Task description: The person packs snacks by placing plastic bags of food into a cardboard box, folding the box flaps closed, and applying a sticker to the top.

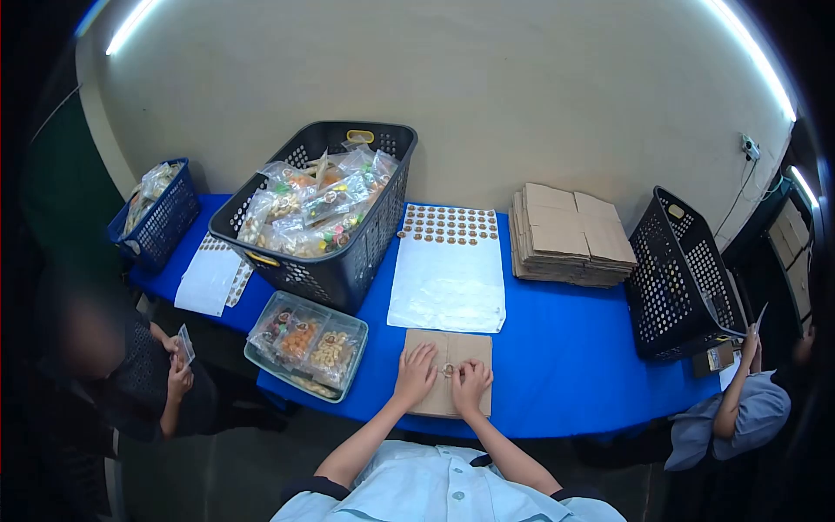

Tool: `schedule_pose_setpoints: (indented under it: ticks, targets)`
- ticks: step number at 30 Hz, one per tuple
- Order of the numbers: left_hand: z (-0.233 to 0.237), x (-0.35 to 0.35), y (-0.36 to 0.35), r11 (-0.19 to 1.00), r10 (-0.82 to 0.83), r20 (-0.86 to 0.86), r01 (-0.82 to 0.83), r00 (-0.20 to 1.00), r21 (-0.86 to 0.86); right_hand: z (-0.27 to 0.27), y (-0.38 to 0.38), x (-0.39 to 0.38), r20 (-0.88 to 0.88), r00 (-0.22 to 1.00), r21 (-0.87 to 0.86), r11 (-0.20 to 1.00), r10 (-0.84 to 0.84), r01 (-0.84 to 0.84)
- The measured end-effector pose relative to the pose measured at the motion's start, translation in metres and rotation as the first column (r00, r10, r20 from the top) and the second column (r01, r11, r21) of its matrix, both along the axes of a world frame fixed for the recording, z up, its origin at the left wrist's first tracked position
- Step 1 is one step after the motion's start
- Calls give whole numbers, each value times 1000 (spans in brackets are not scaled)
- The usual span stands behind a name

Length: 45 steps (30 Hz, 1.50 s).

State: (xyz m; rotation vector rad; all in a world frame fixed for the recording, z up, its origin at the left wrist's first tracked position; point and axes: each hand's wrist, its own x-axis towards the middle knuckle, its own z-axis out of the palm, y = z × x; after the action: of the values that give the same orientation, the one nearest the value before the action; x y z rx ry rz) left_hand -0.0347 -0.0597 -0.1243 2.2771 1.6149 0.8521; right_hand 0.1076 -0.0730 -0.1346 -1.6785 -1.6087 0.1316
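Note:
A flat brown cardboard box [463, 346] lies on the blue table [565, 365] at its near edge. My left hand [415, 374] rests flat on the box's left half, fingers spread. My right hand [470, 384] presses a small round sticker [448, 371] at the box's middle seam with its fingertips. Just beyond the box lies a white sticker sheet [448, 270] with rows of round brown stickers along its far end.
A dark basket [330, 270] of bagged snacks stands back left, a clear tray [306, 346] of snack bags before it. Flat cardboard boxes [570, 235] are stacked at right beside an empty tilted black basket [683, 278]. A person sits at each end; a blue basket [156, 217] stands far left.

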Motion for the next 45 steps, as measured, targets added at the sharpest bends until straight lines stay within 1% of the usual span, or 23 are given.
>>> schedule_pose_setpoints:
  ticks: [3, 6, 12, 18, 21, 24, 27, 30, 33, 36, 37, 39, 42, 45]
  targets:
    - [1, 0, 2, 1000, 3, 5, -3, 1000, 11, 3, -3, 3, -87, 996, -12, 999, 35, -36]
    - [0, 1, 1, 1000, 10, 9, -10, 1000, 11, -1, 0, 2, -110, 994, -25, 1000, 10, -13]
    - [0, 0, 4, 1000, 16, 4, -16, 1000, -2, 5, -1, 1, -72, 997, -58, 998, 25, -29]
    - [8, 4, 2, 999, 31, -16, -31, 999, -12, 8, -4, -2, -11, 1000, -34, 999, 20, -20]
    - [5, 5, 1, 999, 39, -16, -39, 999, -10, 9, -4, -3, 88, 996, -2, 1000, 14, -14]
    - [4, 5, 1, 999, 48, -10, -48, 999, -22, 8, -4, -4, 32, 999, -50, 999, 11, -10]
    - [3, 5, 0, 998, 45, -14, -46, 999, -33, 7, -4, -4, 43, 999, -24, 1000, 6, -5]
    - [3, 5, 0, 999, 44, -10, -44, 999, -21, 10, 1, -5, -4, 998, -15, 998, -56, 56]
    - [0, 5, 8, 998, 48, -11, -48, 999, -41, 14, 6, -9, 123, 989, -76, 993, -83, 92]
    - [3, 5, 18, 992, 59, 8, -58, 998, -115, 21, 13, -5, 152, 988, -217, 973, -40, 73]
    - [5, 8, 19, 988, 66, 22, -62, 998, -145, 21, 11, -2, 136, 991, -211, 976, -15, 44]
    - [4, 12, 19, 992, 90, 14, -89, 996, -88, 22, 13, 5, 105, 994, -186, 982, 31, -11]
    - [-3, 18, 14, 993, 118, 10, -118, 993, -16, 15, 9, 9, 177, 982, -49, 997, 67, -59]
    - [-7, 16, 11, 993, 114, 20, -114, 993, 28, 14, 8, 6, 166, 986, 5, 1000, 30, -31]
